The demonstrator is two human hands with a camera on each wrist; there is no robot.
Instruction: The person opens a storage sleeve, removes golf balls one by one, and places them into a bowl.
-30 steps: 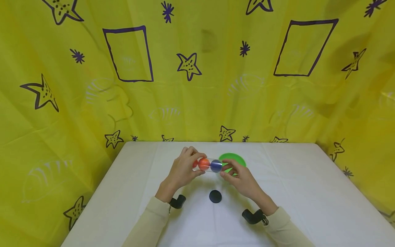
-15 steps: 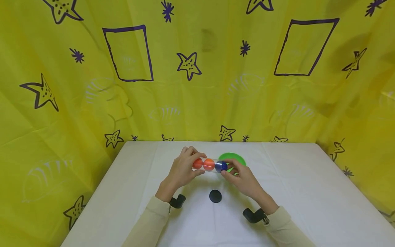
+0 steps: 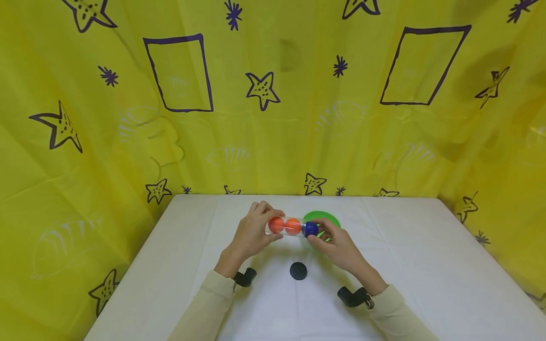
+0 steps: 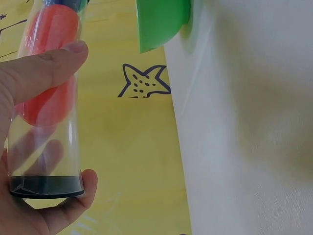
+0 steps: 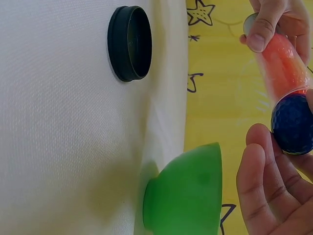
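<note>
My left hand (image 3: 251, 232) grips a clear plastic tube (image 4: 68, 152) near its black-capped end (image 4: 46, 186), holding it nearly level above the table. Inside are two orange balls (image 3: 293, 226), side by side. A dark blue dimpled golf ball (image 3: 312, 229) sticks partly out of the tube's uncapped right end. The thumb and fingers of my right hand (image 3: 339, 244) pinch this golf ball. In the right wrist view the ball (image 5: 292, 125) sits at the tube's mouth, with some fingers (image 5: 252, 183) spread below it.
A loose black round cap (image 3: 298, 271) lies on the white-covered table (image 3: 426, 265), nearer than the tube. Behind my right hand stands a green bowl (image 3: 320, 217). A yellow curtain with drawn stars (image 3: 294, 132) hangs beyond the table's far edge.
The blue golf ball has slid rightward, from within the tube to partly outside it, with my right hand moving slightly right. The orange balls have shifted right too. My left hand has stayed nearly still.
</note>
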